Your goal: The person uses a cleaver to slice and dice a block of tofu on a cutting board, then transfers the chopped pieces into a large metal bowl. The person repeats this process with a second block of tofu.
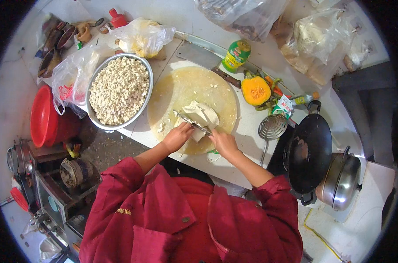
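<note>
A round chopping board (199, 80) lies on the counter before me. On its lower half rests a stack of pale, thin folded sheets (202, 113), which look like tofu sheets. My right hand (224, 143) grips the handle end of a kitchen knife (192, 122), whose blade slants up to the left across the stack. The curled fingers of my left hand (179, 135) hold the sheets down close beside the blade; their tips are partly hidden. To the left, a metal basin (149, 79) is heaped with small pale cut pieces (118, 90).
A cleaver (199, 54) lies behind the board, near a green-capped bottle (237, 56) and a cut pumpkin (255, 90). At right are a slotted ladle (273, 126), a black wok (309, 154) and a lidded steel pot (342, 180). Red basins (44, 115) stand at left.
</note>
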A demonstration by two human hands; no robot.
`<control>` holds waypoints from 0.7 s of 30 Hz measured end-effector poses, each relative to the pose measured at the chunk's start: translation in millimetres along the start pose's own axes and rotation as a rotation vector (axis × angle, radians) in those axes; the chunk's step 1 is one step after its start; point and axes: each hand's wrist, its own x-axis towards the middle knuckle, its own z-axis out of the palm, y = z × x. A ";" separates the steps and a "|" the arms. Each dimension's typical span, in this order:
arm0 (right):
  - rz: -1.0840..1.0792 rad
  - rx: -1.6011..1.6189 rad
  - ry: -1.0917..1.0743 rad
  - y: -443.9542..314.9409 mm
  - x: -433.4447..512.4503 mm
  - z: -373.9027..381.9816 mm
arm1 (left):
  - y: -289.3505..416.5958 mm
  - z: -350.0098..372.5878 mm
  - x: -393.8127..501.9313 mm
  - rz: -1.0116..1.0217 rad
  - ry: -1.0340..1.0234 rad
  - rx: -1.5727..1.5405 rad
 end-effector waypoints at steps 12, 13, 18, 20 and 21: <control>0.019 0.052 -0.058 -28.1 -4.2 -77.5 | -1.2 -7.3 -8.7 0.039 0.126 0.112; -0.013 0.025 -0.055 -29.5 -7.7 -76.9 | -1.0 -6.6 -7.9 0.041 0.131 0.123; -0.037 -0.053 -0.061 -27.4 -8.7 -59.1 | 0.2 -5.4 -7.3 0.026 0.128 0.142; -0.031 -0.057 -0.055 -22.3 -5.2 -45.2 | -0.7 -3.0 -4.5 0.009 0.097 0.125; -0.032 -0.067 -0.070 -18.6 -2.9 -36.1 | -1.7 -1.2 -4.4 0.001 0.079 0.116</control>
